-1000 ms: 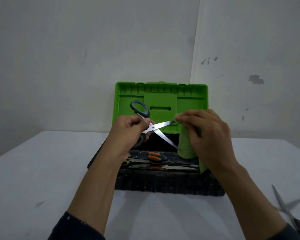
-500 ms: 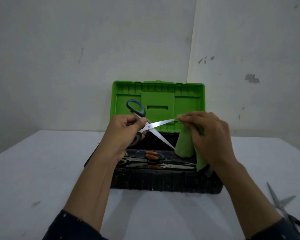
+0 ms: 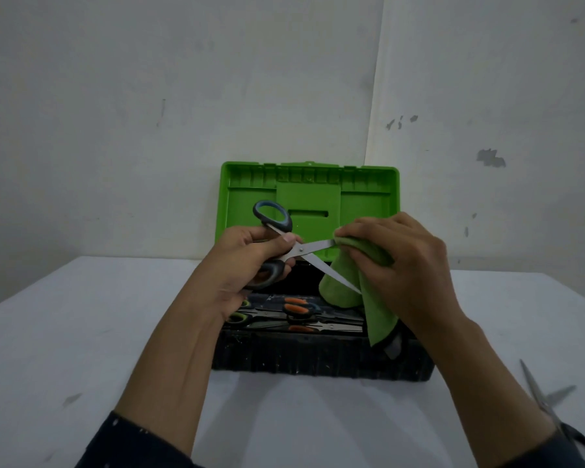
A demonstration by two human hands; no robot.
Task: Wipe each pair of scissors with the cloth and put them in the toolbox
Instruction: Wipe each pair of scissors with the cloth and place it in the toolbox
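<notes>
step: your right hand [image 3: 402, 265] pinches the cloth [image 3: 372, 298] on one blade of the scissors [image 3: 304, 251].
grip: your left hand [image 3: 250, 261] clasps the handles.
next: wipe the other blade.

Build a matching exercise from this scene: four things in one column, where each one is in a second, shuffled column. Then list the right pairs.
Things
1. black-handled scissors
2. green cloth
3. orange-handled scissors
4. loose scissors

Places
A. lying on the table, blades apart
B. held in the left hand, blades apart
C. inside the toolbox
D. held in the right hand, pinched round a blade

Pairs: 1-B, 2-D, 3-C, 4-A
</notes>
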